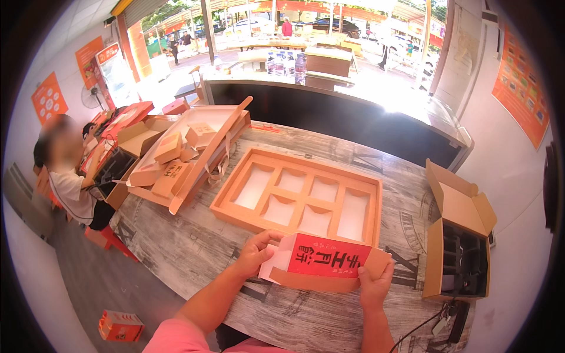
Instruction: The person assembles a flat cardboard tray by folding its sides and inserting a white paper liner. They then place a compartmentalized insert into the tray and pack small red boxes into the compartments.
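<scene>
red-and-brown box (325,262), black lettering (322,257), orange-brown tray (247,218), white recesses (353,215), streaky grey wood-grain table (182,253), pink sleeve (176,338)

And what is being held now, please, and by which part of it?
A red-and-brown carton: the left hand holds it at its left end, the right hand at its right end.

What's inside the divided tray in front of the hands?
Six pale-floored compartments, no items visible in the divided tray. The red-topped carton between left hand and right hand covers part of the tray's near wall; that stretch can't be seen.
</scene>
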`<state>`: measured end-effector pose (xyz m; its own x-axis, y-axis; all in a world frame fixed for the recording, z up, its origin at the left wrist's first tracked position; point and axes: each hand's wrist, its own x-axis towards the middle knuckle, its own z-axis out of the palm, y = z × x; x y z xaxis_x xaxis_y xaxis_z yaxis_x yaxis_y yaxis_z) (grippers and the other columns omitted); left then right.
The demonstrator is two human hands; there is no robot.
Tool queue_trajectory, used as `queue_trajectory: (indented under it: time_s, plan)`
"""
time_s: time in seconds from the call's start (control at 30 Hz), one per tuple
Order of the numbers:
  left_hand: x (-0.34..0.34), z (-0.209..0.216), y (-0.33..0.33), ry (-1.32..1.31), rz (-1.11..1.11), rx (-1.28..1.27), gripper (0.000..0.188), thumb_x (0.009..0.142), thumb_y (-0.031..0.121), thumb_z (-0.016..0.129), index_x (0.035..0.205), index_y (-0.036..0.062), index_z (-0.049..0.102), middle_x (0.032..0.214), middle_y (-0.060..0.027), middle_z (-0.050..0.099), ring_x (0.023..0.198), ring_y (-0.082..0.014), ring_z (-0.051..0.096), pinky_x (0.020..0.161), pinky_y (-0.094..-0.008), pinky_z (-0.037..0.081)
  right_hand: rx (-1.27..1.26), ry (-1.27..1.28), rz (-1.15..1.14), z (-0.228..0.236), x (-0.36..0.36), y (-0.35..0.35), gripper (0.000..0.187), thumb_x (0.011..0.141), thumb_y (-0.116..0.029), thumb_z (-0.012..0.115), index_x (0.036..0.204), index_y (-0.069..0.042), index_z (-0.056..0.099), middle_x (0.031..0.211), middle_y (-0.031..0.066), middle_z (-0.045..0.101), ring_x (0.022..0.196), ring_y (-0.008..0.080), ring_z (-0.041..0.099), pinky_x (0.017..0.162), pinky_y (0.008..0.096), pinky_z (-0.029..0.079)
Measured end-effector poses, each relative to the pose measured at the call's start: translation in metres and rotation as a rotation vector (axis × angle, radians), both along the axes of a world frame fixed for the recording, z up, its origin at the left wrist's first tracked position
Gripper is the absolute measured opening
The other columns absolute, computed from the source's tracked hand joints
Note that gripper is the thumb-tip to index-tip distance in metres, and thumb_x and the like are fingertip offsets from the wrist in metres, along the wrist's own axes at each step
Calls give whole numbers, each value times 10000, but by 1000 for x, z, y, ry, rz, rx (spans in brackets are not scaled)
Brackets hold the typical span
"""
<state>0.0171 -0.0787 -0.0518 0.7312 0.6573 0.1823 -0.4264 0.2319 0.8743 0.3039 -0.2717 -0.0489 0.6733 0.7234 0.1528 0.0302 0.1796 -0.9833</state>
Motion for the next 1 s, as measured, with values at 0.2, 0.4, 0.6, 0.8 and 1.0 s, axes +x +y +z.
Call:
queue_trajectory:
  time_s: [0.2,0.4,0.6,0.8,1.0]
  plan:
    - [9,1,-11,-47,-171,-28,1121,799,541,937,1603,-17,389,1497,-100,597,1359,-175,581,1116,-347,483,118,4,-167,9,-4,6,689,932,45,739,1536,-28,415,1413,92,552,1272,169,560,1092,334,483]
    - [16,-25,-23,18,41,-141,609,946,186,845,1454,-23,581,1358,-75,695,1243,-151,636,1064,-331,507,46,13,-109,-5,-1,1,611,930,6,780,1465,2,485,1318,98,642,1175,175,636,1036,326,525]
    - [25,-11,-17,46,376,-70,306,1007,63,743,1301,-12,709,1178,-52,771,1091,-127,693,956,-304,552,-2,64,121,-5,-2,-5,574,910,-5,793,1416,1,523,1288,94,682,1174,170,665,998,341,563]
    - [11,0,-9,114,483,93,287,1004,48,728,1285,-12,724,1140,-38,781,1028,-107,699,895,-283,557,191,74,51,19,-22,7,678,880,30,810,1482,-21,503,1262,101,706,1111,175,694,956,333,584]
    - [3,-3,-5,120,485,119,188,994,43,722,1163,-21,773,1054,-32,788,962,-97,703,851,-284,566,-36,-85,386,9,-4,-2,547,894,-4,821,1401,4,615,1120,90,761,974,157,723,886,314,590]
